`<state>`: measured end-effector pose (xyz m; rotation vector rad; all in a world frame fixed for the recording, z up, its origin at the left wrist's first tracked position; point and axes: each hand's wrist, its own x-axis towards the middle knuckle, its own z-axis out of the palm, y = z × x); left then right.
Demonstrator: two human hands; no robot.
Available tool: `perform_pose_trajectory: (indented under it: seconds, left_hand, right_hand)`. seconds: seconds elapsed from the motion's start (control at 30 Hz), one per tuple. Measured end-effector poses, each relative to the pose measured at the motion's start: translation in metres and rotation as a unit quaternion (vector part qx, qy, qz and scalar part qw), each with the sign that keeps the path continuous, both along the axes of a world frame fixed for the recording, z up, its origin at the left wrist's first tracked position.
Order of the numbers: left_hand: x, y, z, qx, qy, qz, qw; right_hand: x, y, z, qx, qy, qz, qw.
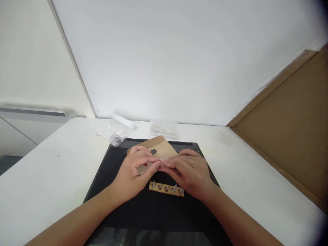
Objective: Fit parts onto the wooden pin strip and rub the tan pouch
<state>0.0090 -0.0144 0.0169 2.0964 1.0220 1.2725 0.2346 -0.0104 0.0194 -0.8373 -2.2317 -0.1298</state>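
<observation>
Over the black mat (159, 212), my left hand (135, 171) and my right hand (192, 171) meet at their fingertips. Both are closed in a pinch on something small and pale, too hidden to name. Just below the fingers lies a narrow tan strip (162, 190) carrying several round dark studs and clear upright pieces. Behind my hands, a brown cardboard sheet (164, 145) rests on the mat, partly covered by my left hand. A small dark oval object (153, 151) is on the cardboard, and a small reddish spot shows beneath my left fingers.
Clear plastic bags (112, 131) lie at the back left of the white table (51, 164). A translucent box (163, 128) sits against the white wall behind the mat. On the right stands a large brown board (287, 126) with a wrapped edge.
</observation>
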Motion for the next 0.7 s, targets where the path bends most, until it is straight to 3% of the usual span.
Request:
perform_pose_trajectory:
  seconds: [0.17,0.33,0.53,0.7]
  left_hand:
    - [0.001,-0.002,0.0,-0.057,-0.026,-0.011,0.998]
    - [0.002,-0.004,0.004,-0.107,-0.023,-0.027,0.994]
    - [0.002,-0.002,0.002,-0.102,-0.028,-0.021,0.994]
    - [0.002,-0.002,0.0,-0.096,-0.022,-0.021,0.995]
  right_hand:
    - [-0.002,0.001,0.0,-0.003,0.015,0.013,1.0]
    - [-0.005,0.002,0.007,-0.087,0.076,0.0,0.993]
    - [-0.006,0.002,0.013,-0.139,0.068,0.04,0.987]
    - [-0.001,0.002,0.015,-0.109,0.039,0.047,0.992]
